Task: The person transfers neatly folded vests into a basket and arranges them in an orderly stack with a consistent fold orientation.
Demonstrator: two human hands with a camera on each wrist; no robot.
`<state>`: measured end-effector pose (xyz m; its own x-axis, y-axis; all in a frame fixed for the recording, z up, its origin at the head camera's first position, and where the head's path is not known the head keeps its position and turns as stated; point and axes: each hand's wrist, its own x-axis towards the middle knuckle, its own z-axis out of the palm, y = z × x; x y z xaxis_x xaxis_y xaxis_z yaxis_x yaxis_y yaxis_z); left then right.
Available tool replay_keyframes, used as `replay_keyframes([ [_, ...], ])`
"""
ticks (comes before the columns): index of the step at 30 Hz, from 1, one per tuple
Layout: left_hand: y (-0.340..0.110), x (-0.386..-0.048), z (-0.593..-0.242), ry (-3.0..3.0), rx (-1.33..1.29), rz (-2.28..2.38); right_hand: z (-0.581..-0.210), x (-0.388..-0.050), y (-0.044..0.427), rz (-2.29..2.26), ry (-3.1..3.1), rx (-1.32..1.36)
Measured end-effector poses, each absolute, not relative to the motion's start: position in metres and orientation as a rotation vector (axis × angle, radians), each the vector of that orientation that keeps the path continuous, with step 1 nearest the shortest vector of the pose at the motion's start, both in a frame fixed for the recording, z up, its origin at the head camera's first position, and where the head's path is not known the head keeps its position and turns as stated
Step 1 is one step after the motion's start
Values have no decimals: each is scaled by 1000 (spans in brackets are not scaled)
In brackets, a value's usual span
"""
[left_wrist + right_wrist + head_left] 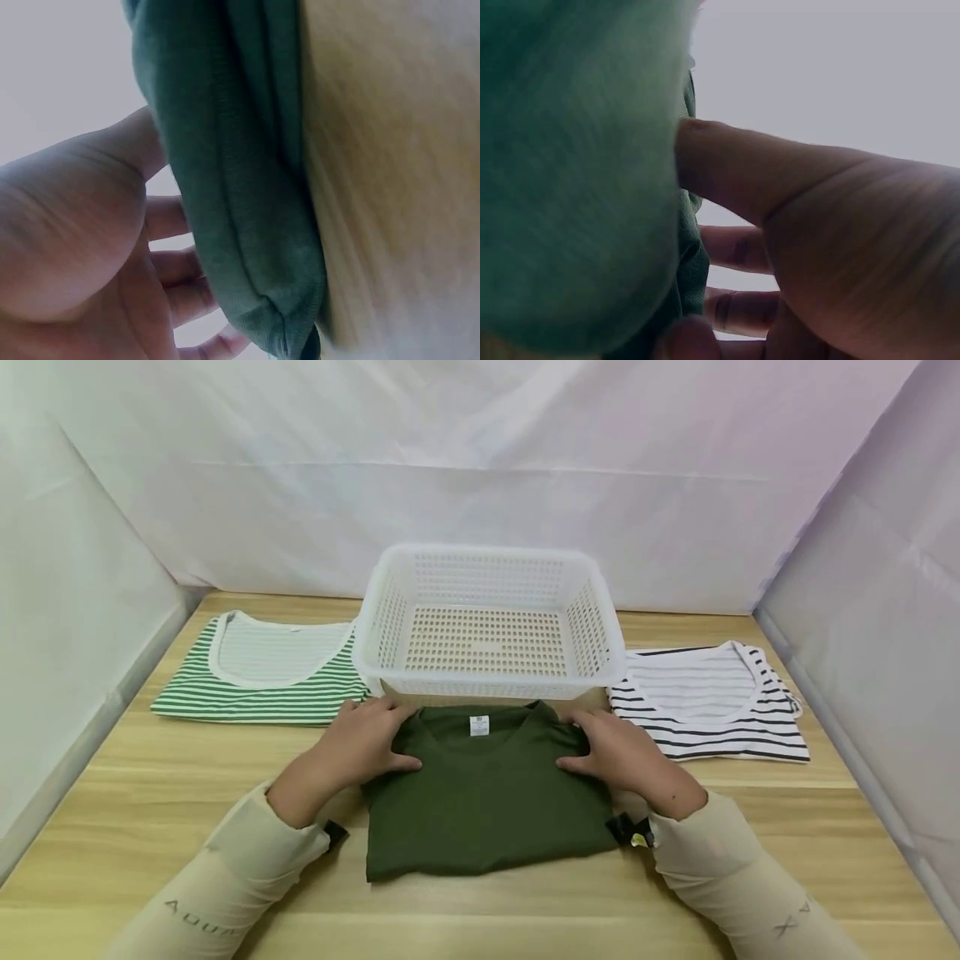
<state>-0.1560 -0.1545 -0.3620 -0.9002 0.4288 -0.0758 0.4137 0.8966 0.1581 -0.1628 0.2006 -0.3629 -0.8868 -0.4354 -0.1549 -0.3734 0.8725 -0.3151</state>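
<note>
At the pale wooden table (420,927), the left hand (356,745) and right hand (626,753) grasp the shoulders of a folded dark-green fabric T-shirt (487,806). Farther out lie a black-and-white striped fabric top (708,735), right, and a green-and-white striped fabric top (262,697), left, with a rectangular white perforated plastic basket (487,683) between them

The middle shirt (487,810) lies on the worktop (135,810) between the left hand (356,745) and right hand (624,753), each at one of its far corners. Beyond both hands stands the basket (487,682). The left shirt (255,697) lies left of and beyond the left hand; the right shirt (738,735), right of and beyond the right hand.
</note>
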Motion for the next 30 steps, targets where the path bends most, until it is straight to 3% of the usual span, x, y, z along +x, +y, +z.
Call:
replay_keyframes([
  [30,-151,-154,-358,2824,782,247,-363,-155,196,-333,2862,-752],
])
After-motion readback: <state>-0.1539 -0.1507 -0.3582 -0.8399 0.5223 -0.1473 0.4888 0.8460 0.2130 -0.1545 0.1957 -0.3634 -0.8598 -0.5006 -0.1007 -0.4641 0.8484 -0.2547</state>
